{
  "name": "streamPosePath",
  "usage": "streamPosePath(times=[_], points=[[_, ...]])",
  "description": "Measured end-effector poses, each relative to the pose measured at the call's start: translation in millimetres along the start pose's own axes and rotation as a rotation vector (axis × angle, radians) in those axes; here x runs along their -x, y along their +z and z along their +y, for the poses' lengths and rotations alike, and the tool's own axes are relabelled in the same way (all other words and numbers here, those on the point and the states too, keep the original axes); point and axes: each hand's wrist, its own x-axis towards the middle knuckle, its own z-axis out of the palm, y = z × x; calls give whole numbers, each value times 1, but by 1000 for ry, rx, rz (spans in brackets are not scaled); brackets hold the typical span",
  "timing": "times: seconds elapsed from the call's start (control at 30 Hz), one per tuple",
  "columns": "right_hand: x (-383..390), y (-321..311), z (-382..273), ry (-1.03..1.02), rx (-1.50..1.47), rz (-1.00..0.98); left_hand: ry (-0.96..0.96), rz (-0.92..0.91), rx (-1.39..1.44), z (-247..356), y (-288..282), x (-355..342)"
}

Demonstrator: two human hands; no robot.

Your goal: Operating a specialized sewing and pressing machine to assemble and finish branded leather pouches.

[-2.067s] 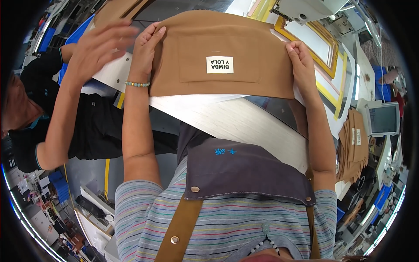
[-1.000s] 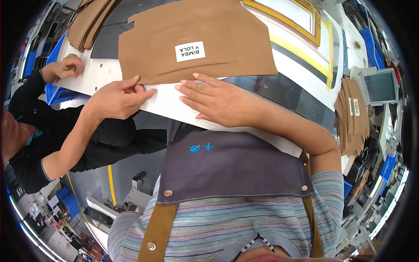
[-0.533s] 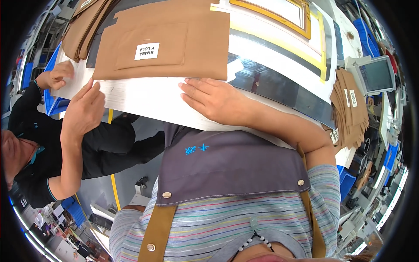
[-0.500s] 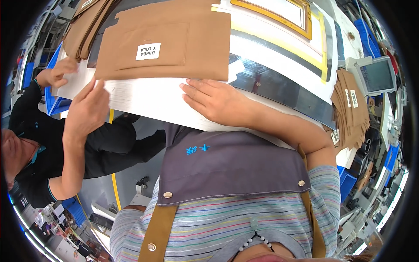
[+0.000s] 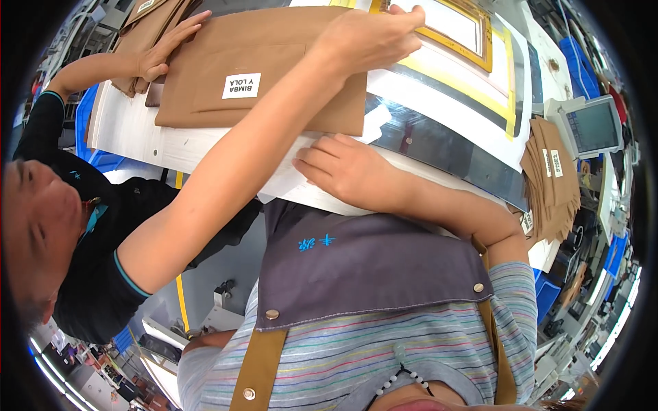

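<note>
Panel (image 5: pixel 253 60), brown, 1 pc, on table (image 5: pixel 127 133), now crossed by co-worker's arm (image 5: pixel 233 164), not so a sec ago, so wearer's handling looks paused: R hand (image 5: pixel 351 175) loose, fingers slightly apart, just beside nr edge; L hand unseen.

The brown panel (image 5: pixel 240 58), upper centre, is seen as matt, smooth cloth. A glossy finish is shown by the dark plate (image 5: pixel 435 147), right of centre.
</note>
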Motion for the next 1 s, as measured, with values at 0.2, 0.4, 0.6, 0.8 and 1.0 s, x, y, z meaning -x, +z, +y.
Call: streamPosePath(times=[0.2, 0.4, 0.6, 0.8, 1.0], points=[[1, 16, 7, 61, -134, 3, -547, -793, 1037, 115, -166, 188], [7, 12, 5, 28, -27, -67, -1521, -276, 1543, 129, -195, 246], [7, 7, 5, 55, -12, -111, -658, 160, 818, 136, -168, 198], [6, 13, 6, 83, -50, -72, -449, 193, 915, 135, -167, 175], [7, 10, 8, 103, -82, -121, -324, 284, 951, 126, -154, 125]])
